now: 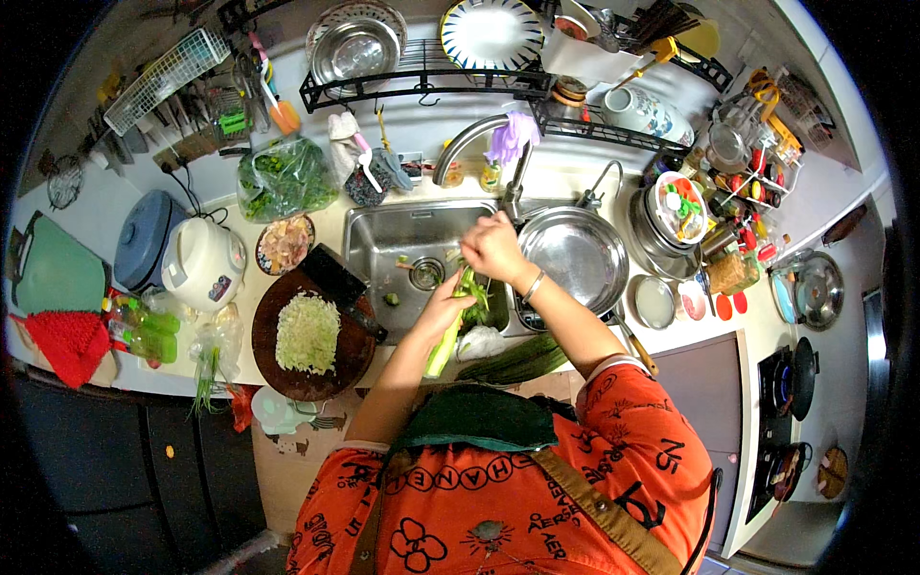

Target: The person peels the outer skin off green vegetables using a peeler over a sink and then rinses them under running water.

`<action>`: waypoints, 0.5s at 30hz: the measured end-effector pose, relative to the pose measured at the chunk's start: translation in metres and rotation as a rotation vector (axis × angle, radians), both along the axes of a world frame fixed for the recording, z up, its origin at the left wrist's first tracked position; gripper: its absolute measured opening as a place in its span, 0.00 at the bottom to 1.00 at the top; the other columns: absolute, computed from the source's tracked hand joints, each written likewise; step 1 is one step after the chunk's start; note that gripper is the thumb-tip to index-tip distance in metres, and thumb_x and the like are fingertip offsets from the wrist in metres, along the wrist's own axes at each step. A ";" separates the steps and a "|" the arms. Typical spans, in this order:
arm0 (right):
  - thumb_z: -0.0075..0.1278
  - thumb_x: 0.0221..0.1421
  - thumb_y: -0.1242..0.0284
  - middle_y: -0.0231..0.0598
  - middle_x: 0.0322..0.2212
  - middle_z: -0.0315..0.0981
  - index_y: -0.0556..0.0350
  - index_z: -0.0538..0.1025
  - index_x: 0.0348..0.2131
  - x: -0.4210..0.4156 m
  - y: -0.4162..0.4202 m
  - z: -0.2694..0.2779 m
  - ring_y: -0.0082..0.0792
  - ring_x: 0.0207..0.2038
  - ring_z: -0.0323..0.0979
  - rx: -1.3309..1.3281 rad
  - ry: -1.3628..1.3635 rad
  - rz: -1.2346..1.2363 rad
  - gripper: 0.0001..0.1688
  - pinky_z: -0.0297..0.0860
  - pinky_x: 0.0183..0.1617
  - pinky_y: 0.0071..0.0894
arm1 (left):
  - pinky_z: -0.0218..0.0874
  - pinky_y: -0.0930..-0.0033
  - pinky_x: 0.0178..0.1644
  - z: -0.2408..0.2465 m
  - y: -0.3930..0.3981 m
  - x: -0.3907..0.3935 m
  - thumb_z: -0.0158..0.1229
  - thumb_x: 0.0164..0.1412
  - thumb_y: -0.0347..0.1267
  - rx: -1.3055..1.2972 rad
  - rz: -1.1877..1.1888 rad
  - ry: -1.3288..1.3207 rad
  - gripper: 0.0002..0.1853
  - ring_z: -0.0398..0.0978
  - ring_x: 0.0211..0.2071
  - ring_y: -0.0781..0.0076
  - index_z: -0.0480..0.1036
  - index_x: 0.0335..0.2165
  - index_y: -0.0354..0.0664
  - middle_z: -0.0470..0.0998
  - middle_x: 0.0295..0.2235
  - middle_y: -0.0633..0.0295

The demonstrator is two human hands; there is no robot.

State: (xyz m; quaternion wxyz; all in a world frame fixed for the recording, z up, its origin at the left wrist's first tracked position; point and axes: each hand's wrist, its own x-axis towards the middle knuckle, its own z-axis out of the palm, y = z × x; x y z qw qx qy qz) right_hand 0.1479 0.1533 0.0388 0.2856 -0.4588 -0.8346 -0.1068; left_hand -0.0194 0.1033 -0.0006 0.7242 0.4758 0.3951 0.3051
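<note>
Over the right side of the steel sink (374, 237), my left hand (442, 309) grips a pale green vegetable stalk (444, 352) with leafy strips at its upper end. My right hand (496, 248) is curled at that upper end, just below the faucet. What its fingers hold, if anything, is hidden. Green leaves or peelings (478, 309) hang beneath it in the sink. A few scraps lie around the drain (427, 274). Close to my left forearm, a round wooden chopping board (277, 359) bears finely chopped pale green vegetable (309, 334) and a dark cleaver (334, 277).
A steel pan (573, 259) sits right of the faucet (460, 144). A long green gourd (514, 361) and crumpled white plastic (480, 343) lie at the sink's front edge. Left stand a plate of meat (284, 244), bagged greens (284, 176) and a rice cooker (203, 264).
</note>
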 end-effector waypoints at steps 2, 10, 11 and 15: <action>0.51 0.39 0.67 0.30 0.15 0.67 0.47 0.69 0.14 -0.004 -0.001 -0.001 0.33 0.27 0.66 -0.049 -0.078 0.019 0.08 0.56 0.34 0.37 | 0.59 0.80 0.31 -0.015 0.005 0.000 0.56 0.49 0.23 0.137 -0.009 0.086 0.35 0.67 0.28 0.82 0.57 0.57 0.48 0.71 0.31 0.71; 0.51 0.38 0.69 0.31 0.15 0.68 0.47 0.69 0.13 0.017 0.008 -0.012 0.34 0.26 0.67 -0.014 -0.037 -0.166 0.08 0.56 0.36 0.39 | 0.64 0.68 0.38 -0.037 0.012 0.006 0.59 0.47 0.31 0.507 0.042 0.637 0.32 0.76 0.32 0.68 0.64 0.54 0.55 0.78 0.31 0.60; 0.51 0.38 0.68 0.31 0.15 0.68 0.47 0.69 0.13 0.009 0.003 -0.012 0.35 0.26 0.67 0.001 -0.016 -0.078 0.08 0.56 0.36 0.39 | 0.65 0.68 0.38 -0.023 0.008 0.005 0.59 0.48 0.28 0.522 0.022 0.708 0.32 0.76 0.33 0.69 0.63 0.54 0.53 0.78 0.31 0.60; 0.50 0.39 0.68 0.31 0.15 0.68 0.47 0.70 0.14 0.017 0.013 -0.017 0.34 0.25 0.67 -0.025 -0.084 -0.213 0.08 0.56 0.36 0.39 | 0.65 0.58 0.36 -0.008 -0.002 0.003 0.58 0.50 0.39 0.672 0.064 0.864 0.27 0.75 0.34 0.51 0.66 0.51 0.58 0.77 0.33 0.54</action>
